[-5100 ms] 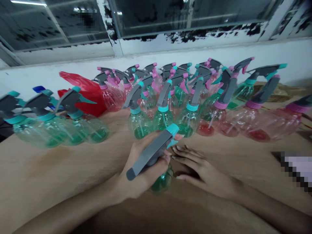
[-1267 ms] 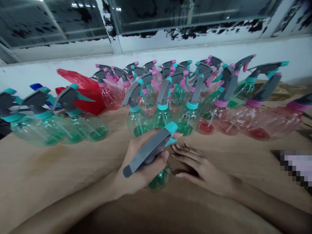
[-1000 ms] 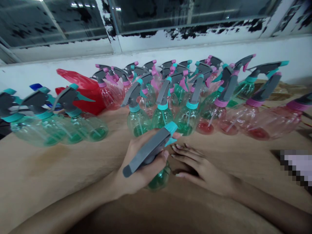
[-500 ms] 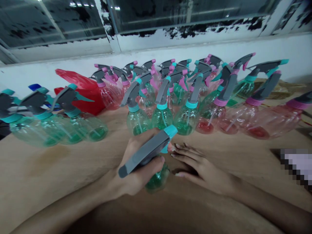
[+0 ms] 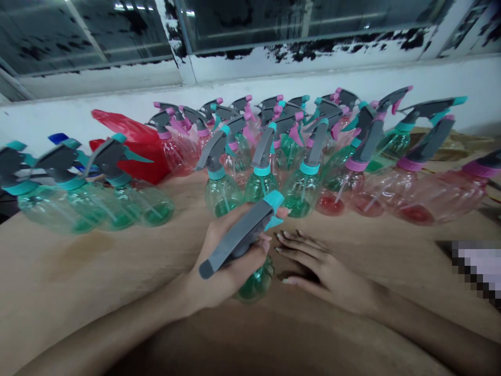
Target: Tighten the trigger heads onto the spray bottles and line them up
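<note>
Left hand point(image 5: 230, 274) clamps round the upper part of a green spray bottle point(image 5: 256, 283), under its grey-and-teal trigger head point(image 5: 241, 232). Right hand point(image 5: 324, 271) lies palm-down on the wooden table point(image 5: 78, 287), fingers slightly apart. Bottle is just beside it, nearer than three teal-collared bottles point(image 5: 261, 184).

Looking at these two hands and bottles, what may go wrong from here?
The left hand holds a green spray bottle close to the standing bottles, so a forward bump might tip one.
The teal nozzle points away toward them, so squeezing the trigger could wet them or the table.
</note>
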The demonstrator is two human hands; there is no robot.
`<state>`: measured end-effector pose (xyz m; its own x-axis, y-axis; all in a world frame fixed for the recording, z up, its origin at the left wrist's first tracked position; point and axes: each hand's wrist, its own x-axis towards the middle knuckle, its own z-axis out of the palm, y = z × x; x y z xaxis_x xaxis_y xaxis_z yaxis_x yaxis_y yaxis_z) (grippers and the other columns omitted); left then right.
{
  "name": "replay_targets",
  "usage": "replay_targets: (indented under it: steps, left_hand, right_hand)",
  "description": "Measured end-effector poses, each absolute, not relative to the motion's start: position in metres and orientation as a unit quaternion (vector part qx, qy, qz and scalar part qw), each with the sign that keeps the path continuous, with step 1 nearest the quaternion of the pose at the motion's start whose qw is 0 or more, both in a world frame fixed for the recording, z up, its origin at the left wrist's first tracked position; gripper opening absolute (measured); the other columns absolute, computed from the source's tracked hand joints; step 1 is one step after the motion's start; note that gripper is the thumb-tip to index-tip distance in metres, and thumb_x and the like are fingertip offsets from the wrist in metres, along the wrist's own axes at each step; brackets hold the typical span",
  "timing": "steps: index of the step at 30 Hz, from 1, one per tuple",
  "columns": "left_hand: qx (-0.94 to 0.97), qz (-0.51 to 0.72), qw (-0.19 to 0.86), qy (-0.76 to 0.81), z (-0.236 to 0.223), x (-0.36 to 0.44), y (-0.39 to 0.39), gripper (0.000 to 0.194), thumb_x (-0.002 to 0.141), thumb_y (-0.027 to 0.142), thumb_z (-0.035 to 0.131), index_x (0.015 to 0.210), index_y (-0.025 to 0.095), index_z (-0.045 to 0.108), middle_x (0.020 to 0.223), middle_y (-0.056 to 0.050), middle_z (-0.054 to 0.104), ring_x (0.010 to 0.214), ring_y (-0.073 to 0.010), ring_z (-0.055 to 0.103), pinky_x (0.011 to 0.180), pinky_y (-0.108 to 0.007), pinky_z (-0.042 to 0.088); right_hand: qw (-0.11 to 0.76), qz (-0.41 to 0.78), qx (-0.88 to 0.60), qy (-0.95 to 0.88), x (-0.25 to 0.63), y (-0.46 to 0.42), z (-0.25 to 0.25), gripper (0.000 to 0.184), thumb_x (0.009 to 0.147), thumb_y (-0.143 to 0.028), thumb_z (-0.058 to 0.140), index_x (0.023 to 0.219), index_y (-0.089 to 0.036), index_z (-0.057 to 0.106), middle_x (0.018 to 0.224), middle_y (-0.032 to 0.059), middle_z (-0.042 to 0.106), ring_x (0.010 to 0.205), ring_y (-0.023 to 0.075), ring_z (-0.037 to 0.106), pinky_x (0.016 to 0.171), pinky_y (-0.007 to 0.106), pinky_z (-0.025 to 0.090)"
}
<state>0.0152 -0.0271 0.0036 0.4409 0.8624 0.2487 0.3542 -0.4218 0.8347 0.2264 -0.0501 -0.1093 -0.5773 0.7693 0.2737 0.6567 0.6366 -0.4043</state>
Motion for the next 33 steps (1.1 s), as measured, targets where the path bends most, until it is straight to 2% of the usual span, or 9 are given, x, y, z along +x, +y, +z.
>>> replay_targets:
  steps: [4,14,21,27,33]
  left_hand:
    - [0.771,0.346,0.348,0.406,0.0054,0.0157,-0.0268,0.035,0.07,0.016,0.051,0.101,0.025,0.064,0.085,-0.001,0.067,0.064,-0.0163,0.06,0.063,-0.027,0.052]
    - [0.784,0.335,0.342,0.396,0.0037,0.0146,-0.0253,0.036,0.072,0.016,0.052,0.105,0.025,0.062,0.086,0.0,0.066,0.064,-0.0152,0.058,0.065,-0.026,0.05]
    - [0.783,0.32,0.33,0.419,0.0057,0.0141,-0.0263,0.035,0.071,0.019,0.052,0.104,0.028,0.062,0.078,0.0,0.064,0.061,-0.0162,0.056,0.062,-0.026,0.05]
    - [0.787,0.338,0.341,0.388,0.0078,0.0152,-0.0258,0.035,0.071,0.016,0.052,0.102,0.027,0.063,0.087,0.0,0.066,0.069,-0.0164,0.059,0.068,-0.026,0.051]
    - [0.789,0.344,0.343,0.377,0.0058,0.0148,-0.0254,0.036,0.071,0.013,0.051,0.103,0.026,0.062,0.088,0.0,0.065,0.068,-0.0154,0.059,0.068,-0.026,0.05]
  right_hand:
    - [0.217,0.131,-0.405,-0.878,0.226,-0.0499,-0.1088,0.054,0.086,-0.041,0.05,0.136,-0.026,0.036,0.139,0.0046,0.044,0.13,0.022,0.034,0.107,0.049,0.03]
    - [0.207,0.13,-0.405,-0.881,0.2265,-0.0496,-0.1095,0.053,0.087,-0.042,0.049,0.135,-0.025,0.037,0.14,0.0048,0.043,0.131,0.0213,0.032,0.108,0.048,0.029]
    - [0.22,0.139,-0.403,-0.877,0.2259,-0.0498,-0.1072,0.054,0.086,-0.041,0.051,0.136,-0.026,0.036,0.138,0.0055,0.045,0.13,0.0229,0.035,0.107,0.049,0.03]
    - [0.212,0.13,-0.405,-0.88,0.2262,-0.0498,-0.1089,0.053,0.087,-0.043,0.049,0.136,-0.026,0.037,0.139,0.0039,0.043,0.131,0.0214,0.032,0.108,0.048,0.029]
    - [0.204,0.127,-0.407,-0.881,0.2263,-0.0495,-0.109,0.054,0.087,-0.043,0.048,0.136,-0.025,0.037,0.14,0.0045,0.043,0.131,0.0216,0.032,0.108,0.048,0.029]
